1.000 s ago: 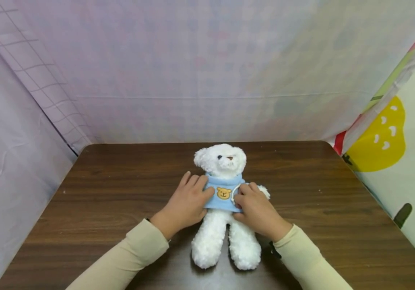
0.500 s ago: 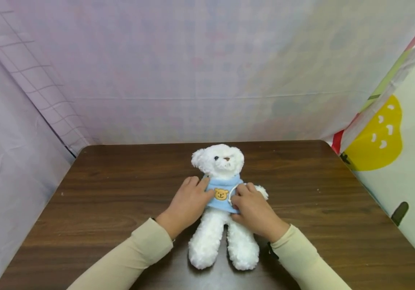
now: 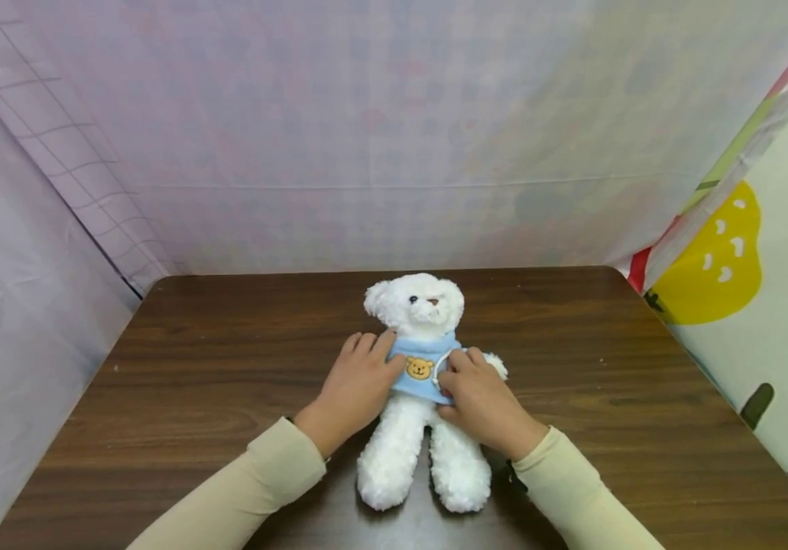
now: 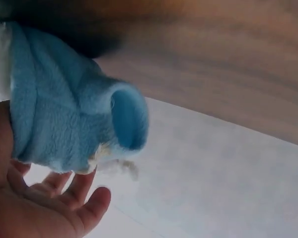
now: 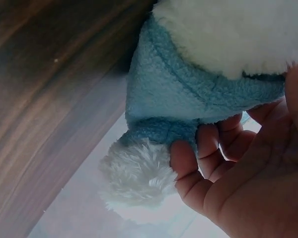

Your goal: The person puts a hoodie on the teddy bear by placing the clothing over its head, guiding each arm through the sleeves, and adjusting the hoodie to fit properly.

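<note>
A white plush teddy bear (image 3: 417, 305) lies on its back, head toward the far side. It wears a light blue shirt (image 3: 414, 347) with a tan bear-face patch (image 3: 419, 368) and a white cord. My left hand (image 3: 355, 382) rests its loosely bent fingers on the shirt's left side. Close by in the left wrist view, a blue sleeve (image 4: 84, 109) shows a hollow cuff with no paw in it. My right hand (image 3: 486, 401) grips the shirt's right side near the hem with curled fingers. Beside those fingers, a fluffy white paw (image 5: 139, 173) sticks out of the other sleeve.
The bear lies on a dark brown wooden table (image 3: 228, 328) with rounded far corners. Pale patterned cloth (image 3: 394, 137) hangs behind the table and at the left. A sheet with a yellow fruit print (image 3: 710, 267) hangs on the right.
The fingers of my left hand have settled slightly lower on the shirt's side. My right hand keeps its place on the shirt, and the view has shifted slightly.
</note>
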### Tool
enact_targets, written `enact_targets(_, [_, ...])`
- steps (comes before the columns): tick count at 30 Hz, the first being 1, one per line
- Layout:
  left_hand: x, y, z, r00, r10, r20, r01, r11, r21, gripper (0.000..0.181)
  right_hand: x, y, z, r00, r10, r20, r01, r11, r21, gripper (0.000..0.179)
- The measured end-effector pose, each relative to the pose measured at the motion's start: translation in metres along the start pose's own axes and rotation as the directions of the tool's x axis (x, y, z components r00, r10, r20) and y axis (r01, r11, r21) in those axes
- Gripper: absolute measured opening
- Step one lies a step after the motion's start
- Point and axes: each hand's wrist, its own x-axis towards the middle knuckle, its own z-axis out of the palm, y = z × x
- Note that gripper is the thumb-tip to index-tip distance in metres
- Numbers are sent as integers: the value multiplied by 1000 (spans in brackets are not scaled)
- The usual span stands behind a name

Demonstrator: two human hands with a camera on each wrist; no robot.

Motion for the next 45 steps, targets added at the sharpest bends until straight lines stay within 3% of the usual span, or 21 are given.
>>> enact_targets(5, [-15, -3, 1, 996, -7, -93, 2, 999, -55, 8, 0, 1, 0, 1000, 11, 12, -11, 1000, 19, 42])
enact_targets(9, [-19, -2, 5, 988, -12, -156, 0, 997, -74, 13, 2, 0, 0, 999, 14, 32, -15, 999, 29, 42])
enact_targets(13, [-19, -5, 0, 995, 20, -101, -31, 993, -112, 12, 2, 0, 0, 998, 22, 53, -24, 999, 29, 40])
enact_targets(15, [-20, -11, -7, 997, 54, -54, -63, 983, -175, 14, 1, 1, 0, 998, 28, 57, -29, 999, 20, 39])
enact_targets(18, [-23, -25, -19, 997, 66, -43, -75, 955, -287, 24, 0, 3, 0, 998, 36, 52, -37, 999, 10, 40])
enact_targets(22, [-31, -41, -27, 995, -71, -68, 42, 933, -359, 33, -1, 5, 1, 998, 40, 49, -41, 999, 12, 39])
enact_targets(25, [-35, -42, -24, 980, -196, 33, 195, 916, -350, 43, -1, 6, 1, 997, 52, 55, -52, 999, 8, 37])
enact_targets(27, [-34, -39, -20, 962, -244, 125, 272, 903, -331, 54, -1, 6, 2, 996, 61, 58, -61, 998, 3, 36])
enact_targets(29, [-32, -33, -15, 941, -276, 194, 327, 886, -327, 63, -1, 5, 2, 996, 62, 58, -63, 998, 7, 35])
enact_targets(31, [-29, -27, -12, 933, -293, 208, 351, 868, -352, 65, -1, 4, 3, 997, 56, 55, -57, 998, 10, 34])
enact_targets(34, [-24, -19, -9, 931, -327, 161, 364, 829, -424, 56, -1, 3, 3, 998, 43, 45, -44, 999, 12, 34])
enact_targets(36, [-21, -15, -6, 934, -342, 103, 351, 823, -447, 42, 0, 3, 3, 998, 39, 39, -39, 999, 7, 35])
enact_targets(38, [-18, -11, -4, 932, -361, 44, 343, 833, -435, 32, 0, 2, 3, 999, 38, 37, -38, 999, 2, 36])
enact_targets(41, [-15, -8, -1, 924, -382, -26, 346, 862, -369, 31, 0, 0, 3, 998, 41, 40, -41, 999, 0, 36])
enact_targets(45, [-12, -4, 0, 913, -402, -73, 363, 880, -307, 27, -1, -1, 4, 998, 45, 42, -45, 999, -5, 34])
